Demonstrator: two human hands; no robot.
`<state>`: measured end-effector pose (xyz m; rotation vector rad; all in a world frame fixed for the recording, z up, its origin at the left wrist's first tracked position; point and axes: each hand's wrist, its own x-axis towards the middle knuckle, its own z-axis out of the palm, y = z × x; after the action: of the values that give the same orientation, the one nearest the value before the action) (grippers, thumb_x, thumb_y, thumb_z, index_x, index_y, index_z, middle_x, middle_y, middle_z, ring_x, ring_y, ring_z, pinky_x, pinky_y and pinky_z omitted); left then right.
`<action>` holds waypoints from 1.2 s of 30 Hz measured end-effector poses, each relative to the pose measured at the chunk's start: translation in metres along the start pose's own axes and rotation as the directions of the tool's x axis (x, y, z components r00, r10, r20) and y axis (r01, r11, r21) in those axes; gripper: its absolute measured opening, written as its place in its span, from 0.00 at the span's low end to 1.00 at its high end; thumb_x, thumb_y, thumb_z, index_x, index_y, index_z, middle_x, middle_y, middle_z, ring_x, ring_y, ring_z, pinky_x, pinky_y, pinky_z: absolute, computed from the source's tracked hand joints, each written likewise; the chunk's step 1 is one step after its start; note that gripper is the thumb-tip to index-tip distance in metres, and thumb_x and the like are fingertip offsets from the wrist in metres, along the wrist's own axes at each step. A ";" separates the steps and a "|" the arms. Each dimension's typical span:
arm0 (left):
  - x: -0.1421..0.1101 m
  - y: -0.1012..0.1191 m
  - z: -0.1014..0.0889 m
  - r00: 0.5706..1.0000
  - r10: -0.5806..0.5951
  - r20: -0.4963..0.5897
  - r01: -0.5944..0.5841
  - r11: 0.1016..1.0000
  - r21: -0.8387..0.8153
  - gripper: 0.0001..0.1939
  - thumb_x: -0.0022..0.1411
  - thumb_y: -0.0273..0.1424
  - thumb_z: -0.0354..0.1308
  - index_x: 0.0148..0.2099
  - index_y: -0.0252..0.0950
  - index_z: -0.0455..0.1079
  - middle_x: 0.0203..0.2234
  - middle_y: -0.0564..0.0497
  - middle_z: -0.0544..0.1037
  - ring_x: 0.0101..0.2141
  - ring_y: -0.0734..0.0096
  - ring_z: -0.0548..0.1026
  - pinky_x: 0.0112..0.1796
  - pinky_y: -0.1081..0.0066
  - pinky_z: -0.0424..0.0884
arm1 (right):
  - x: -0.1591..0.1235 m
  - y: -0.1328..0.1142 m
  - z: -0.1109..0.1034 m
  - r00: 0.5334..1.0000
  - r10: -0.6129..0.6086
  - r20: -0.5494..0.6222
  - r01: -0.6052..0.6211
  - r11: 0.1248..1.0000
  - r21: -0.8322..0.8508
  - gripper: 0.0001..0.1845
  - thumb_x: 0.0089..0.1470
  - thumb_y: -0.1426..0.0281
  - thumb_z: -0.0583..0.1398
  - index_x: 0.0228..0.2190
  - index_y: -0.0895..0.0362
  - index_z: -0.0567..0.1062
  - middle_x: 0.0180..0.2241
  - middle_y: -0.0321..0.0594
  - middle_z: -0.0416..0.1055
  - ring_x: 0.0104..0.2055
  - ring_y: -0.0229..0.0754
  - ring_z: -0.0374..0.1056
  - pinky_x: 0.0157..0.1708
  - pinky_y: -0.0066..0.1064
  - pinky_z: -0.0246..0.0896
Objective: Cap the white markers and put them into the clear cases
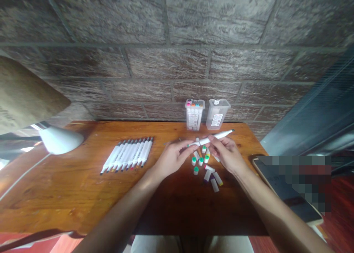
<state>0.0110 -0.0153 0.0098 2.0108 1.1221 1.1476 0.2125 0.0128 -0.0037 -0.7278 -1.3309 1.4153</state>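
A white marker point(221, 134) is held slantwise above the table, its dark uncapped tip pointing up to the right. My left hand point(173, 158) pinches its lower left end, where a white cap with a green top shows. The fingers of my right hand point(226, 154) grip the middle of the barrel. Beneath both hands lie several loose marker caps point(201, 161), some standing with green tops up, others on their sides. To the left, several white markers point(128, 154) lie side by side in a slanted row, their dark tips bare.
A clear plastic box point(194, 115) with markers inside stands at the table's back edge, beside another clear box point(218, 115). On the left is a lamp point(59, 139) with a cord. A phone or tablet point(282, 186), partly blurred out, lies at the right. Behind is a brick wall point(179, 65).
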 end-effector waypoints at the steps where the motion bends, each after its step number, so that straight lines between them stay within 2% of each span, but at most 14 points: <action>1: 0.000 0.001 0.000 1.000 0.020 0.009 -0.020 1.000 0.020 0.12 0.68 0.34 0.56 0.46 0.36 0.79 0.37 0.50 0.83 0.35 0.71 0.78 0.39 0.75 0.71 | 0.001 0.001 0.000 1.000 0.006 0.002 -0.006 1.000 0.024 0.17 0.57 0.58 0.63 0.27 0.59 0.77 0.16 0.30 0.59 0.19 0.30 0.50 0.20 0.27 0.41; 7: -0.001 -0.001 0.002 0.998 0.063 -0.027 -0.061 0.997 0.052 0.12 0.68 0.35 0.56 0.47 0.37 0.78 0.37 0.49 0.83 0.34 0.69 0.78 0.38 0.74 0.71 | 0.000 0.003 0.006 1.000 0.010 0.001 -0.010 0.998 0.058 0.18 0.57 0.57 0.64 0.24 0.59 0.77 0.15 0.30 0.59 0.18 0.30 0.50 0.20 0.28 0.40; 12: -0.001 -0.004 0.003 0.996 0.049 -0.075 -0.040 0.992 0.119 0.14 0.68 0.37 0.56 0.48 0.36 0.78 0.37 0.48 0.83 0.35 0.68 0.79 0.38 0.73 0.70 | 0.003 0.002 0.010 1.000 0.004 -0.009 -0.003 0.999 0.050 0.20 0.57 0.55 0.63 0.24 0.58 0.77 0.15 0.30 0.60 0.18 0.29 0.51 0.19 0.26 0.42; 14: 0.001 -0.005 0.000 0.996 0.045 -0.082 -0.034 0.990 0.134 0.14 0.68 0.37 0.56 0.48 0.37 0.78 0.38 0.49 0.83 0.36 0.68 0.79 0.39 0.74 0.70 | 0.005 0.000 0.010 1.000 -0.010 -0.028 0.010 1.000 0.018 0.20 0.56 0.54 0.64 0.25 0.58 0.78 0.16 0.31 0.63 0.18 0.29 0.52 0.19 0.26 0.45; 17: 0.004 -0.010 -0.009 0.989 0.028 -0.142 -0.011 0.993 0.120 0.15 0.67 0.39 0.56 0.48 0.37 0.77 0.40 0.50 0.83 0.37 0.68 0.78 0.39 0.74 0.70 | 0.004 -0.005 0.004 1.000 0.000 -0.019 -0.002 0.995 -0.095 0.17 0.53 0.55 0.65 0.32 0.57 0.80 0.22 0.33 0.72 0.20 0.30 0.59 0.20 0.25 0.53; 19: 0.006 -0.014 -0.015 0.981 -0.002 -0.196 0.022 0.995 0.098 0.16 0.67 0.40 0.56 0.48 0.36 0.77 0.38 0.50 0.83 0.35 0.69 0.77 0.38 0.75 0.70 | 0.000 -0.008 -0.001 0.997 0.025 0.072 -0.008 0.975 -0.221 0.15 0.51 0.58 0.67 0.35 0.56 0.81 0.28 0.36 0.77 0.25 0.33 0.66 0.25 0.26 0.60; 21: 0.007 -0.018 -0.021 0.975 -0.031 -0.219 0.049 0.996 0.075 0.17 0.67 0.41 0.56 0.48 0.35 0.77 0.35 0.51 0.82 0.33 0.70 0.76 0.36 0.75 0.70 | -0.005 -0.011 -0.004 0.972 0.037 0.233 0.056 0.924 -0.377 0.14 0.51 0.60 0.68 0.36 0.56 0.81 0.32 0.39 0.79 0.29 0.37 0.71 0.31 0.28 0.65; 24: 0.009 -0.022 -0.024 0.976 -0.045 -0.214 0.056 0.997 0.048 0.18 0.66 0.42 0.57 0.48 0.35 0.77 0.36 0.50 0.83 0.34 0.69 0.77 0.37 0.75 0.70 | -0.012 -0.013 -0.001 0.875 0.004 0.485 0.300 0.781 -0.548 0.15 0.51 0.63 0.68 0.41 0.55 0.81 0.36 0.40 0.79 0.33 0.39 0.72 0.34 0.29 0.66; 26: 0.009 -0.023 -0.024 0.978 -0.041 -0.207 0.048 0.998 0.033 0.18 0.65 0.42 0.57 0.49 0.35 0.77 0.39 0.50 0.83 0.37 0.68 0.78 0.40 0.74 0.71 | -0.015 -0.012 0.003 0.811 -0.015 0.585 0.438 0.679 -0.589 0.14 0.53 0.66 0.68 0.43 0.54 0.81 0.40 0.41 0.78 0.38 0.40 0.73 0.39 0.30 0.67; 28: 0.009 -0.024 -0.024 0.978 -0.039 -0.203 0.043 0.999 0.015 0.17 0.65 0.41 0.58 0.49 0.36 0.78 0.40 0.50 0.83 0.39 0.67 0.78 0.42 0.74 0.71 | -0.016 -0.009 0.006 0.778 -0.004 0.628 0.500 0.610 -0.615 0.12 0.54 0.69 0.66 0.43 0.54 0.81 0.41 0.42 0.78 0.41 0.41 0.73 0.44 0.32 0.66; 31: 0.009 -0.026 -0.024 0.978 -0.047 -0.202 0.045 0.999 -0.013 0.17 0.65 0.41 0.58 0.49 0.36 0.77 0.38 0.50 0.83 0.37 0.68 0.78 0.41 0.74 0.71 | -0.016 -0.005 0.007 0.766 0.014 0.643 0.521 0.572 -0.633 0.09 0.56 0.74 0.64 0.40 0.54 0.81 0.39 0.41 0.79 0.42 0.42 0.74 0.46 0.33 0.66; 34: 0.010 -0.029 -0.025 0.980 -0.052 -0.192 0.045 0.998 -0.038 0.17 0.65 0.41 0.59 0.49 0.36 0.78 0.38 0.51 0.83 0.37 0.69 0.78 0.40 0.74 0.72 | -0.014 -0.005 0.008 0.764 0.022 0.644 0.514 0.582 -0.630 0.08 0.56 0.75 0.63 0.37 0.54 0.81 0.35 0.40 0.79 0.39 0.41 0.74 0.44 0.33 0.66; 36: 0.010 -0.030 -0.025 0.981 -0.067 -0.184 0.057 0.997 -0.057 0.17 0.64 0.41 0.60 0.49 0.36 0.78 0.37 0.51 0.83 0.36 0.70 0.78 0.39 0.74 0.72 | -0.014 -0.009 0.008 0.779 0.020 0.627 0.470 0.643 -0.605 0.05 0.56 0.72 0.64 0.35 0.55 0.82 0.33 0.40 0.79 0.36 0.40 0.74 0.42 0.32 0.66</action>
<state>-0.0193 0.0095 0.0026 1.8461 1.2241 1.3401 0.2115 -0.0045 0.0040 -0.5794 -2.4939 0.8420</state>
